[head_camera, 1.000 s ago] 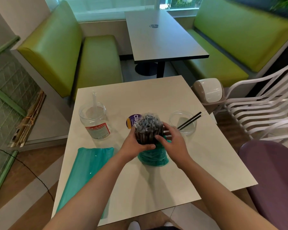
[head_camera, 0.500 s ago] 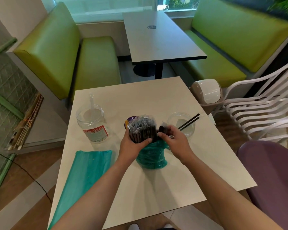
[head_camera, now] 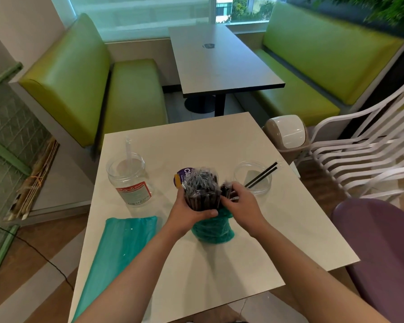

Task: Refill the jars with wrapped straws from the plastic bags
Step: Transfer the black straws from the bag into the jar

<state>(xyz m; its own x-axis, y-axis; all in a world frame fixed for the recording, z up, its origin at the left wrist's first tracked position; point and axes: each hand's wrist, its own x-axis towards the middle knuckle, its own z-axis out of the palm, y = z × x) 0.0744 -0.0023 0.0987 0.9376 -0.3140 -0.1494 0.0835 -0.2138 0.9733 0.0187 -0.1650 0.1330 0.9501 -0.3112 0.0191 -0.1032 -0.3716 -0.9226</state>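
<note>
Table (head_camera: 254, 241) w/ teal bag (head_camera: 117, 248) flat near-left; labelled jar (head_camera: 131, 180) far-left, 2nd jar (head_camera: 253, 177) right. Centre: left hand (head_camera: 190, 212) grips wrapped-straw bundle (head_camera: 202, 188) above crumpled teal bag (head_camera: 214, 230); right hand (head_camera: 241, 205) pinches a few straws.

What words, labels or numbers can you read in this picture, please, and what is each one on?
"Cla": white letters on the purple lid behind the bundle of straws; the rest is hidden, and the small print beneath is blurred.
Red band on the label of the clear jar: script too blurred to read; the grey print below it too.
Dark mark on the far table: too small to read.
</note>
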